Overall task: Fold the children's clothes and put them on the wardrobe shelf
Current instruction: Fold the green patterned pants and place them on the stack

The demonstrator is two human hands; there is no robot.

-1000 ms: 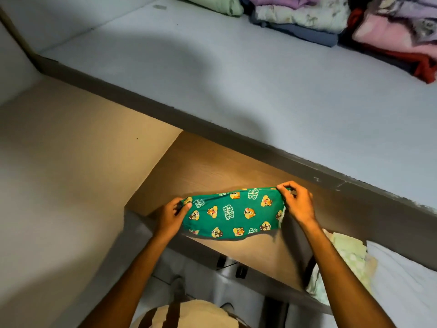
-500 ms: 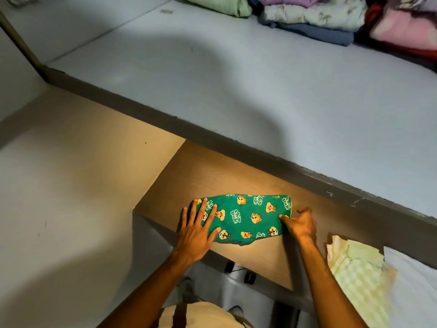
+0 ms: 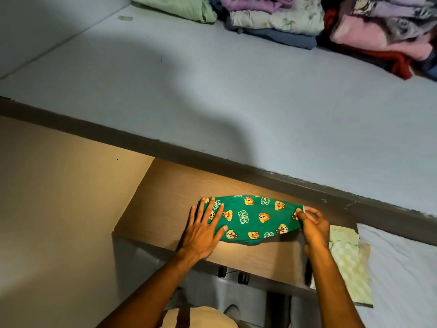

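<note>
A folded green children's garment (image 3: 255,218) printed with orange cartoon chipmunks lies flat on the lower wooden shelf (image 3: 165,200) of the wardrobe. My left hand (image 3: 203,230) rests flat on its left end, fingers spread. My right hand (image 3: 312,224) pinches the garment's right end between thumb and fingers. The garment's front edge hangs slightly toward the shelf's front.
A wide grey upper shelf (image 3: 212,91) juts out above, with stacks of folded clothes (image 3: 307,22) at its back right. A folded pale green checked cloth (image 3: 350,261) lies right of my right hand, beside white fabric (image 3: 402,275). A beige wardrobe wall (image 3: 59,197) stands at left.
The garment went from held up between both hands to lying on the wooden shelf. My left hand let go and flattened onto its left end; my right hand still grips the right end.
</note>
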